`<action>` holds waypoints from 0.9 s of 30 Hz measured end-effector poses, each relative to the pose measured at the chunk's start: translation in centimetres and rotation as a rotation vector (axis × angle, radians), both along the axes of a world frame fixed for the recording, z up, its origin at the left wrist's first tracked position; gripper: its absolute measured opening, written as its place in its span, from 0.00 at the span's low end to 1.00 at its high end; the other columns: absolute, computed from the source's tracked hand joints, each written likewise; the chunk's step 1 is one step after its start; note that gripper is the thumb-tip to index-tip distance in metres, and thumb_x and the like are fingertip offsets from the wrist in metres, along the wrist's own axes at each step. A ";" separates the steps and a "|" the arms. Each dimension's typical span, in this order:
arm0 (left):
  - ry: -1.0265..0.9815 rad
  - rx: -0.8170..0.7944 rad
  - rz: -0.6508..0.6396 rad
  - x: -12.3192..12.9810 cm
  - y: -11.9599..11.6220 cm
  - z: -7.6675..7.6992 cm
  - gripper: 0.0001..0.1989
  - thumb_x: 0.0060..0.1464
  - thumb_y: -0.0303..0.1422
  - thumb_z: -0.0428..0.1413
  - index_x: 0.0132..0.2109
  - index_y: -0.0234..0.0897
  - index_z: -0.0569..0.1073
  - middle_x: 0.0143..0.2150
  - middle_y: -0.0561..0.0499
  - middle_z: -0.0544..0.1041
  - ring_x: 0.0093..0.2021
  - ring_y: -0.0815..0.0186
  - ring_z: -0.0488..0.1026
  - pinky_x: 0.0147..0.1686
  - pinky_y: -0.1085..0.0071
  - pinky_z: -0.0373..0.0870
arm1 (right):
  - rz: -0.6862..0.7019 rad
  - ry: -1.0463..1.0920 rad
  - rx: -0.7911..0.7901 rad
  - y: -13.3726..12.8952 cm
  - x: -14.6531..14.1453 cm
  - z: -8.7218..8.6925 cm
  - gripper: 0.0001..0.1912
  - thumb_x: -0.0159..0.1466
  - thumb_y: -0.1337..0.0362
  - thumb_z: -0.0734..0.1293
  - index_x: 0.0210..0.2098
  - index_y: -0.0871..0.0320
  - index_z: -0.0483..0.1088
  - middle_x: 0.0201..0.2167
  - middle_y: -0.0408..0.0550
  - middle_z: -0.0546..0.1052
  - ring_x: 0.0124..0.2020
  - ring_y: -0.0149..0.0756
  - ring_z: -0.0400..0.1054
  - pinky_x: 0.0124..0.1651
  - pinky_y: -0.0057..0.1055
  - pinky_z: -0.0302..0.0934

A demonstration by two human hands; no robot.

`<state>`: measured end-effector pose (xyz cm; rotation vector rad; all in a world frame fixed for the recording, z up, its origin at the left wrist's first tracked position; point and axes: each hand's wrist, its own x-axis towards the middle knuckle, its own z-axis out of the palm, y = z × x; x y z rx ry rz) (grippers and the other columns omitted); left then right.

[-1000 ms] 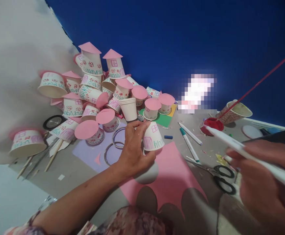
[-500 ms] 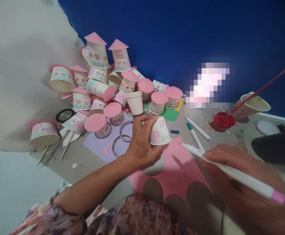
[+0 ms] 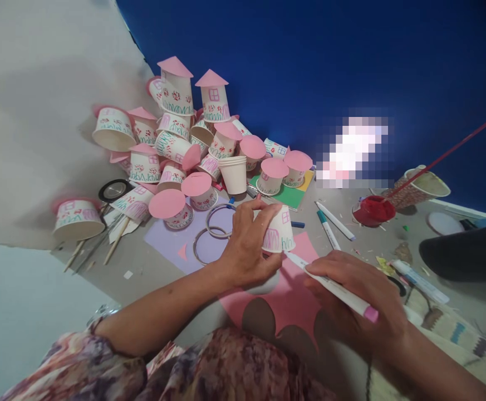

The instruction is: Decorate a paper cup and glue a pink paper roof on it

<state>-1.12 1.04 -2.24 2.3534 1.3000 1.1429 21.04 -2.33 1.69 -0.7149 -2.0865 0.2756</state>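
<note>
My left hand [image 3: 249, 239] grips a white paper cup [image 3: 282, 228] turned rim down, with a purple window, a purple door and some green strokes drawn on it. Between the fingers of my right hand [image 3: 351, 284] is a white marker [image 3: 338, 289] with a pink-purple end; its tip lies close to the cup's lower rim, and whether it touches cannot be told. Beneath both hands lies pink paper [image 3: 295, 301] with round cut-outs.
Decorated cups with pink paper roofs [image 3: 176, 94] are piled at the back left. Plain stacked cups [image 3: 233, 175] stand beside them. Bangles [image 3: 196, 253] lie on purple paper. Markers [image 3: 334, 220], a red container [image 3: 373, 210] and a black object [image 3: 464, 253] are at the right.
My right hand has moved left with the marker, bringing its tip near the cup's rim. My left hand and the cup have shifted slightly right and down in the view.
</note>
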 end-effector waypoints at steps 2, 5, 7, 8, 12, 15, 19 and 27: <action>0.012 -0.009 -0.006 0.0 0.0 0.0 0.42 0.48 0.29 0.62 0.70 0.42 0.58 0.60 0.38 0.64 0.61 0.45 0.63 0.60 0.46 0.66 | 0.010 0.018 0.007 0.0 0.0 -0.2 0.12 0.68 0.76 0.68 0.49 0.58 0.73 0.33 0.49 0.84 0.33 0.37 0.79 0.37 0.31 0.74; 0.021 -0.015 -0.011 0.0 -0.1 0.1 0.43 0.48 0.29 0.61 0.70 0.43 0.57 0.60 0.39 0.64 0.62 0.44 0.63 0.60 0.46 0.65 | 0.027 0.026 -0.015 0.1 0.0 -0.4 0.14 0.67 0.76 0.68 0.50 0.58 0.73 0.33 0.48 0.84 0.33 0.36 0.79 0.36 0.30 0.74; 0.020 -0.008 -0.016 0.0 -0.2 0.2 0.42 0.48 0.29 0.61 0.70 0.42 0.57 0.59 0.38 0.64 0.62 0.44 0.63 0.60 0.46 0.65 | 0.030 0.028 -0.030 0.2 0.0 -0.5 0.14 0.66 0.76 0.69 0.50 0.57 0.73 0.33 0.49 0.84 0.33 0.37 0.80 0.36 0.31 0.74; 0.019 -0.006 -0.018 0.0 -0.2 0.1 0.42 0.48 0.30 0.61 0.70 0.42 0.58 0.59 0.38 0.63 0.61 0.44 0.63 0.60 0.46 0.65 | 0.029 0.033 -0.032 0.2 -0.1 -0.5 0.15 0.66 0.76 0.69 0.50 0.57 0.73 0.33 0.49 0.84 0.33 0.37 0.79 0.37 0.31 0.74; 0.019 0.005 -0.020 0.0 -0.2 0.1 0.41 0.49 0.30 0.61 0.69 0.40 0.59 0.59 0.37 0.64 0.61 0.44 0.63 0.59 0.46 0.65 | 0.037 0.040 -0.020 0.2 -0.2 -0.4 0.15 0.66 0.77 0.68 0.50 0.56 0.73 0.33 0.48 0.84 0.31 0.37 0.79 0.36 0.31 0.74; 0.019 0.004 -0.020 0.0 -0.2 0.1 0.41 0.48 0.29 0.60 0.69 0.39 0.60 0.59 0.37 0.65 0.61 0.44 0.64 0.59 0.46 0.65 | 0.030 0.031 -0.022 0.2 -0.2 -0.1 0.14 0.67 0.76 0.68 0.49 0.56 0.73 0.32 0.47 0.84 0.30 0.36 0.79 0.34 0.30 0.73; 0.014 -0.002 -0.017 0.0 -0.1 0.2 0.40 0.48 0.28 0.60 0.68 0.40 0.59 0.59 0.38 0.66 0.62 0.45 0.63 0.60 0.45 0.65 | 0.020 0.038 -0.016 0.3 -0.1 0.3 0.11 0.68 0.75 0.68 0.48 0.57 0.73 0.30 0.47 0.83 0.28 0.35 0.77 0.32 0.29 0.71; 0.014 -0.008 -0.003 0.1 -0.1 0.1 0.40 0.49 0.30 0.61 0.68 0.41 0.59 0.59 0.38 0.64 0.62 0.44 0.63 0.59 0.45 0.66 | -0.005 0.025 0.012 0.4 -0.1 0.1 0.10 0.69 0.73 0.68 0.48 0.56 0.73 0.31 0.47 0.84 0.29 0.36 0.79 0.33 0.31 0.74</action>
